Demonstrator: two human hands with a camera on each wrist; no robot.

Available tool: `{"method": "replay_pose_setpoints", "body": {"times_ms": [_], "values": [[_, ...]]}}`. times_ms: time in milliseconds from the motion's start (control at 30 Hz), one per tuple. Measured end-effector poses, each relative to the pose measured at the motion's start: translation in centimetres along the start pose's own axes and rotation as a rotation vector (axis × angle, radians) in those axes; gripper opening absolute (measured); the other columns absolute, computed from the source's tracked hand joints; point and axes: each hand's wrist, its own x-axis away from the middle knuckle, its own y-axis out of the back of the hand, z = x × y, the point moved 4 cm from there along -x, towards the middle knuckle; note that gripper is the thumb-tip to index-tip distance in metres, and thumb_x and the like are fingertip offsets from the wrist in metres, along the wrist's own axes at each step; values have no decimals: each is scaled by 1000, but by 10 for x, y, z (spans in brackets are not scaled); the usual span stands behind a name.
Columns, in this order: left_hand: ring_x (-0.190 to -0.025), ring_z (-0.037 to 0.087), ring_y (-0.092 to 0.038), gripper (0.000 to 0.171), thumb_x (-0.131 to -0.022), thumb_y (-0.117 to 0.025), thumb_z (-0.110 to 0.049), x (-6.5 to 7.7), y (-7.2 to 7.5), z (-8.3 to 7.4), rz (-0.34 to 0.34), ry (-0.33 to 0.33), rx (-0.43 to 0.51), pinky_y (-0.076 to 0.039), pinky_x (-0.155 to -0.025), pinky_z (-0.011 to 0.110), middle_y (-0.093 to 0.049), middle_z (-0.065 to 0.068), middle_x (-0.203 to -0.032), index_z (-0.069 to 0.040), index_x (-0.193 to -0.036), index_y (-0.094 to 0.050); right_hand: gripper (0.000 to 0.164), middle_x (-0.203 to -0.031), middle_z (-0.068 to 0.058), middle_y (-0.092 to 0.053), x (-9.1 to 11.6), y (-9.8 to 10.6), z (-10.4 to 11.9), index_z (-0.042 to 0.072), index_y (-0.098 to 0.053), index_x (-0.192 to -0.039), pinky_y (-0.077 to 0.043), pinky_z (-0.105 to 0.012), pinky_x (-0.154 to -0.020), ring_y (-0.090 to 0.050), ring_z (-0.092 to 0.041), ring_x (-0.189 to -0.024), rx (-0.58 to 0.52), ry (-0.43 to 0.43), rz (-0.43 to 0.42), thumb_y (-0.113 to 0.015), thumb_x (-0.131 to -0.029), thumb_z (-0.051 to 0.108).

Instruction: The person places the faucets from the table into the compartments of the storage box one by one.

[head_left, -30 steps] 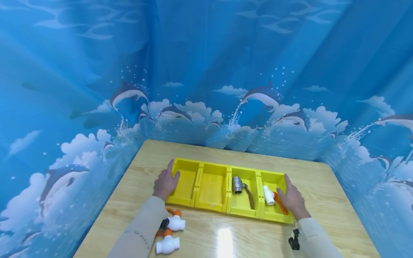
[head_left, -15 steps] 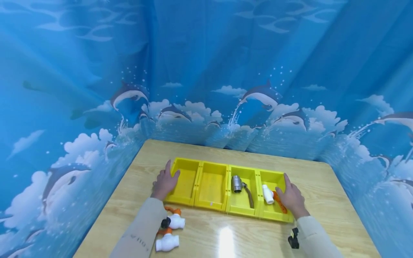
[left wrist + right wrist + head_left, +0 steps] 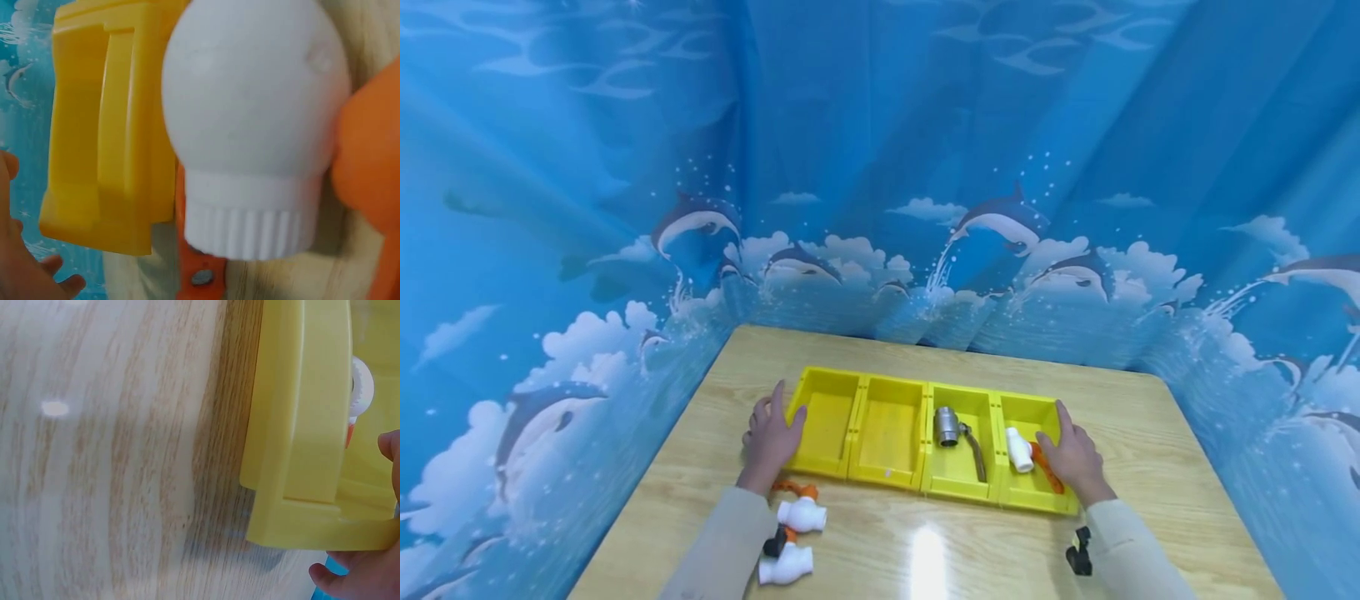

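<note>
A row of joined yellow bins lies across the table. My right hand grips its right end wall, thumb inside and fingers outside, as the right wrist view also shows. At the left end my left hand is spread beside the bins, its fingers apart from the yellow wall in the left wrist view. The rightmost bin holds a white plastic ball valve with an orange handle. In the bin beside it lies a metal ball valve with a brownish lever.
Two more white ball valves with orange handles, one farther back and one nearer, lie on the wooden table by the left forearm. A blue dolphin-print curtain surrounds the table's back and sides.
My left hand has drawn away from the bins' left end, moving left and slightly toward me. My right hand stays at the right end; the valves in the bins lie as before.
</note>
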Motion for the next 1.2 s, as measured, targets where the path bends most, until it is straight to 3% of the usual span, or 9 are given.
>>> {"method": "replay_pose_setpoints", "body": {"times_ms": [200,600,767,1033,1200], "values": [[-133,44,-28,67,-99,-45,-44,14,9,-3,-48,-27,25,-27,-96,67,-22,22,-150,-23,-156,-16,80,-142,-39,-28,-3,-4,0,12,5,-156,-29,-72,-95,-33,-58,-123,-11,-1,-4,-43,-100,44],[-135,44,-27,67,-98,-49,-40,40,18,-6,9,-37,53,-24,-98,68,-21,21,-150,-23,-155,-18,81,-141,-39,-31,-4,-6,-3,11,4,-156,-31,-71,-96,-36,-56,-122,-1,-19,-1,-44,-100,44],[-135,44,-27,68,-97,-53,-39,47,19,-14,24,-76,78,-24,-98,68,-22,21,-151,-23,-155,-20,81,-139,-40,-32,-4,0,-5,11,5,-156,-31,-71,-94,-37,-57,-120,10,-9,-29,-45,-100,43],[-132,42,-33,56,-95,-59,-31,65,18,-16,23,-131,78,-26,-98,66,-28,18,-148,-18,-147,-41,81,-140,-39,-33,-1,-1,-6,11,5,-156,-31,-71,-95,-37,-57,-120,9,-25,-11,-46,-99,41],[-135,43,-30,56,-95,-58,-33,71,20,-16,37,-123,72,-24,-101,67,-25,18,-151,-18,-147,-41,81,-137,-39,-37,-1,-3,-2,12,3,-156,-32,-71,-92,-40,-57,-117,30,-6,-23,-46,-99,41]]}}
